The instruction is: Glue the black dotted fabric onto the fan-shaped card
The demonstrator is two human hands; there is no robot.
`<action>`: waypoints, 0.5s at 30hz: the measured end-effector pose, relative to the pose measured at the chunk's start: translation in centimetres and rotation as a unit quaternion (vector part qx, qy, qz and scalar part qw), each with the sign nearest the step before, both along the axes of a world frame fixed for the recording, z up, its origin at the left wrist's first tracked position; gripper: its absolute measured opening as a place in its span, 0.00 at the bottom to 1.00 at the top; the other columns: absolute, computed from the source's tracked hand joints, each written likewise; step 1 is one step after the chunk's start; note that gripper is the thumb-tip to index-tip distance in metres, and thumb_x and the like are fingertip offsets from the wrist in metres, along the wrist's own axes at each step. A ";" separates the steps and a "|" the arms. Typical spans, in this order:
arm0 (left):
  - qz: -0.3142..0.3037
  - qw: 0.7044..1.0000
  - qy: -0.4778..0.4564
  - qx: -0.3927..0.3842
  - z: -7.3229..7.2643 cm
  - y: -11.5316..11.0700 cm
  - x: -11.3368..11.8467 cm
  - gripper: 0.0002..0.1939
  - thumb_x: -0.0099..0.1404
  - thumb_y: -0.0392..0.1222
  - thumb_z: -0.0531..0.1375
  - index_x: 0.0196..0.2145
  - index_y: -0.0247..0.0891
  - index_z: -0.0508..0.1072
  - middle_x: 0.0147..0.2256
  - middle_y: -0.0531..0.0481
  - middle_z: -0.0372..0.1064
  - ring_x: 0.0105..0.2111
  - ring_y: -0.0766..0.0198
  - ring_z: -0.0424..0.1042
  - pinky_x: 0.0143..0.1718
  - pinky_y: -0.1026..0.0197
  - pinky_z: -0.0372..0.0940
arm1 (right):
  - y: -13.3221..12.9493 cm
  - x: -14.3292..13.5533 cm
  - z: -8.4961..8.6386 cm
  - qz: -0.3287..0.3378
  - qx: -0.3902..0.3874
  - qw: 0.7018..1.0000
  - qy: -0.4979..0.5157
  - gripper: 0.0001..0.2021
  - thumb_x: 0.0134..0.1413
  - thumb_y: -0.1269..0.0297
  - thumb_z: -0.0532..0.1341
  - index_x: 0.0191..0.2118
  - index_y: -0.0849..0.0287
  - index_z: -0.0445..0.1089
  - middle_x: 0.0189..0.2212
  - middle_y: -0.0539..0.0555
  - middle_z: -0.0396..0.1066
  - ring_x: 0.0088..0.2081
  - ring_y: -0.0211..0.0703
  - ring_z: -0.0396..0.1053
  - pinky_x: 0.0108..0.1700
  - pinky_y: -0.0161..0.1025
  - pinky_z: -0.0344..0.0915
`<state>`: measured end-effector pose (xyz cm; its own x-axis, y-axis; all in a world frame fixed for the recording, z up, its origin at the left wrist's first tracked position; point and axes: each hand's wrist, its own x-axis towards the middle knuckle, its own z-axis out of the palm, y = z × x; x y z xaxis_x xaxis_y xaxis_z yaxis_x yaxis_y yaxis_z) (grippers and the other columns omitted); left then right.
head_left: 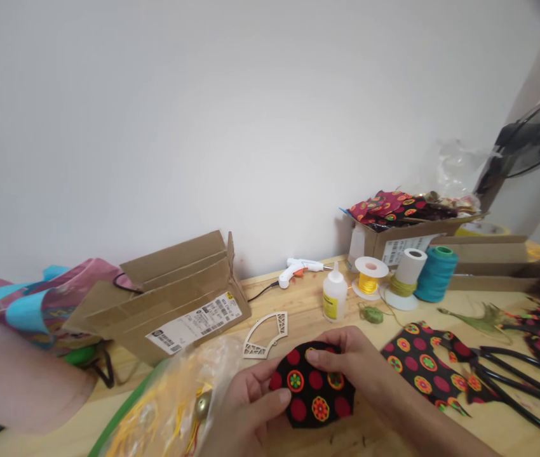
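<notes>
Both hands hold one small piece of black fabric (316, 381) patterned with red dots and bright flower circles. My left hand (255, 406) pinches its left edge, thumb on top. On the upper right edge, my right hand (346, 358) grips it with the thumb lying across the front. The fingers behind the fabric are hidden. Just beyond the hands lies a pale fan-shaped wooden frame (266, 335) with cut-out lattice ends. To the right of my right hand is a larger cut piece of the same fabric (422, 362), partly under black-handled scissors (513, 374).
A glue bottle (335, 295), a white glue gun (298, 270), a yellow cord spool (369, 279) and a teal thread cone (436, 273) stand behind. An open cardboard box (155, 317) and a plastic bag (169, 400) are left; a fabric-filled box (394, 244) and a fan (537, 139) are right.
</notes>
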<state>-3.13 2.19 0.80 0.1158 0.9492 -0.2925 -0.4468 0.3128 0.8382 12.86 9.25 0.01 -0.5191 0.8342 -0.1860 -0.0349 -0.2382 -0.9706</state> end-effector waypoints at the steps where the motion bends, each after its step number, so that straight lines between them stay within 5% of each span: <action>1: 0.002 1.000 -0.020 -0.001 0.2 -0.1 0.0 0.23 0.44 0.33 0.66 0.41 0.37 0.75 0.34 0.44 0.77 0.37 0.56 0.74 0.36 0.60 0.67 | 0.0 0.0 0.0 -0.006 -0.002 1.000 0.002 0.13 0.38 0.58 0.66 0.27 0.64 0.75 0.23 0.54 0.75 0.25 0.39 0.68 0.29 0.35 0.63; 11: 0.112 0.994 0.004 0.006 -0.9 0.4 1.5 0.14 0.48 0.40 0.66 0.34 0.34 0.77 0.30 0.42 0.77 0.33 0.56 0.74 0.38 0.57 0.66 | -0.8 -1.0 -0.2 -0.096 0.031 0.994 0.030 0.14 0.45 0.56 0.62 0.31 0.62 0.73 0.26 0.52 0.75 0.29 0.41 0.69 0.33 0.36 0.64; 15: 0.138 0.987 0.082 -0.009 -1.4 0.4 1.0 0.11 0.48 0.45 0.66 0.27 0.35 0.77 0.22 0.48 0.76 0.24 0.61 0.72 0.30 0.60 0.66 | -1.0 -1.5 -0.6 -0.104 0.039 0.994 0.010 0.11 0.42 0.59 0.64 0.25 0.63 0.72 0.20 0.50 0.72 0.25 0.38 0.66 0.27 0.34 0.61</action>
